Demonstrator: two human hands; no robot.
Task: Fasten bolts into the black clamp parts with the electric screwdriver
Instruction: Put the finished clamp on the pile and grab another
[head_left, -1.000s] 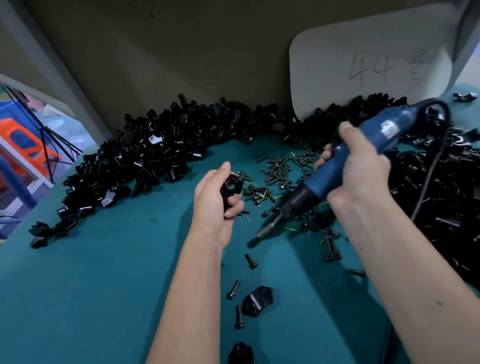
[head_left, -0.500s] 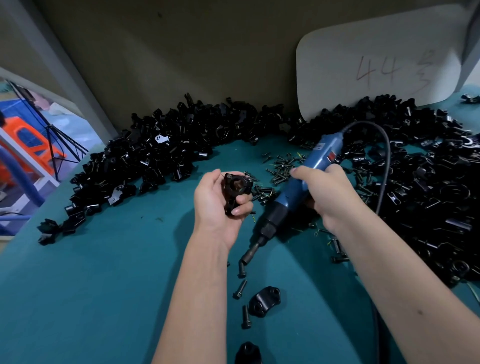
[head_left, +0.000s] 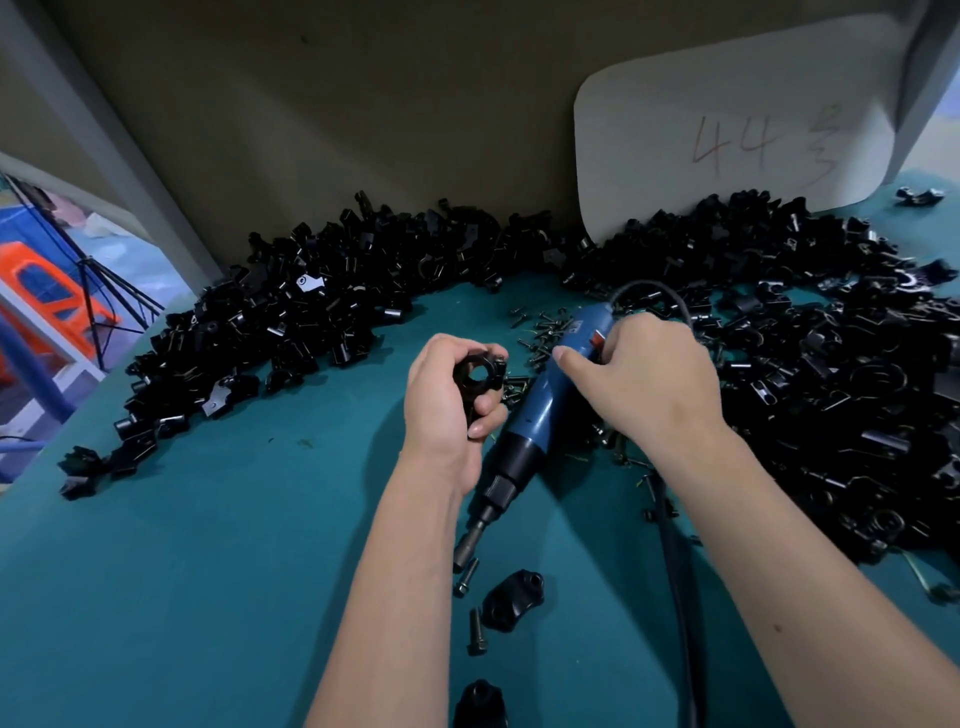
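- Close to the near edge of the tabletop (head_left: 156, 597): a loose clamp half (head_left: 511, 599), two bolts (head_left: 475, 630) lying beside it, another black piece (head_left: 480, 704) cut off by the frame's bottom.
- Just beyond: screwdriver bit (head_left: 464, 553) tipped down toward the nearer bolt, almost touching; contact too close to call.
- Mid-table: right hand (head_left: 644, 384) wrapped around the blue electric screwdriver (head_left: 540, 415), cord trailing back along the forearm.
- Beside it: left hand (head_left: 441, 410) clamped on a black clamp part (head_left: 478, 376), bore facing up, held off the table.
- Farther back: scattered bolt pile (head_left: 540, 338), then a wide arc of clamp parts (head_left: 322, 312) against the far edge; a white card (head_left: 727, 130) leaning on the wall.
- Likely stage: picking up a bolt on the bit. Fastened versus unfastened parts in the heap impossible to tell.
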